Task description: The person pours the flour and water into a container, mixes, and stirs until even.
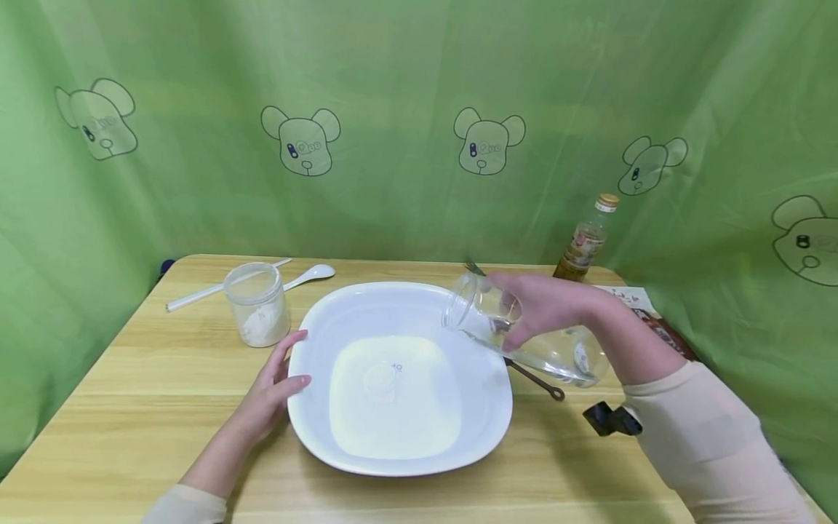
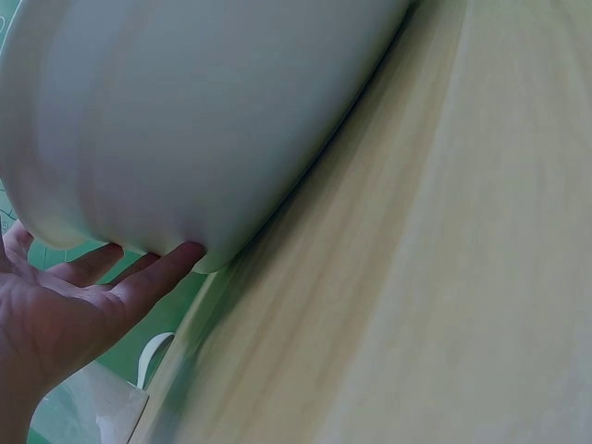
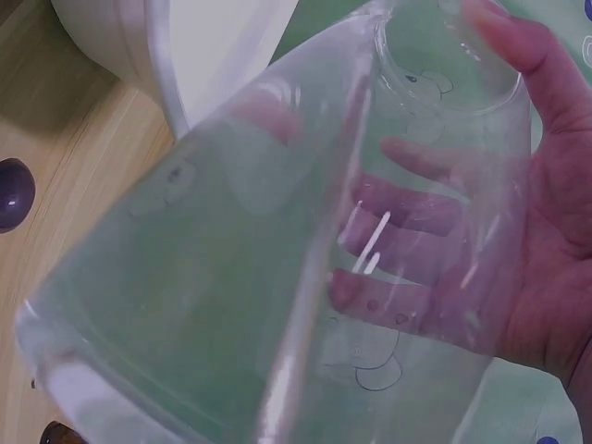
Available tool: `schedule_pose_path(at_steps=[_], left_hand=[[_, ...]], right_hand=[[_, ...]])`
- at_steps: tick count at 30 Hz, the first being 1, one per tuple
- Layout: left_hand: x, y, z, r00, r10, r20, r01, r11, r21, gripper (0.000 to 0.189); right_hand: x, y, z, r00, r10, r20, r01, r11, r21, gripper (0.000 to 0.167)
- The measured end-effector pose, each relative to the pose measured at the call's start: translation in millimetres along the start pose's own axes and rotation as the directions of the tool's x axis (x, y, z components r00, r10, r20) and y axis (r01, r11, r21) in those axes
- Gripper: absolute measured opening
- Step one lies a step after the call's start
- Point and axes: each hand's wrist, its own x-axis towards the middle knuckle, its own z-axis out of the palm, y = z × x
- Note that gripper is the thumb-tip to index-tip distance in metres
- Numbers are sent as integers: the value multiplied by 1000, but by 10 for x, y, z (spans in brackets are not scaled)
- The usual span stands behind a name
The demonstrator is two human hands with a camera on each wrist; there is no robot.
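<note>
A wide white basin [image 1: 399,466] stands on the table. My left hand [image 1: 265,397] holds its left side, with thumb and index finger over the rim; in the left wrist view other fingers [image 2: 153,277] touch the outer wall under the lip. My right hand [image 1: 546,309] grips a clear jar [image 1: 468,306] around its body. The jar is tipped far over, its mouth above the basin's right rim and its base toward the right. Clear liquid lies along its lower side. In the right wrist view, fingers show through the transparent wall [image 3: 185,277].
Left of the basin stands a small jar [image 1: 262,320] of white powder, with a white spoon [image 1: 314,273] and a white stick [image 1: 196,297] behind. An amber bottle [image 1: 583,247] and a printed packet [image 1: 631,297] are at the right. A dark handle [image 1: 540,382] lies below the tipped jar.
</note>
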Motion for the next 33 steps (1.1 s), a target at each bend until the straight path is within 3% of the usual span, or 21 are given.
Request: schedule_pose_path(at_steps=[22, 33], left_hand=[[4, 2, -5, 1000, 1, 1, -1, 1000, -1, 62], [7, -11, -2, 1000, -4, 1, 4, 1000, -5, 63]], right_hand=[[5, -26, -16, 998, 17, 59, -14, 998, -53, 86], [0, -37, -8, 996, 61, 69, -57, 996, -66, 88]])
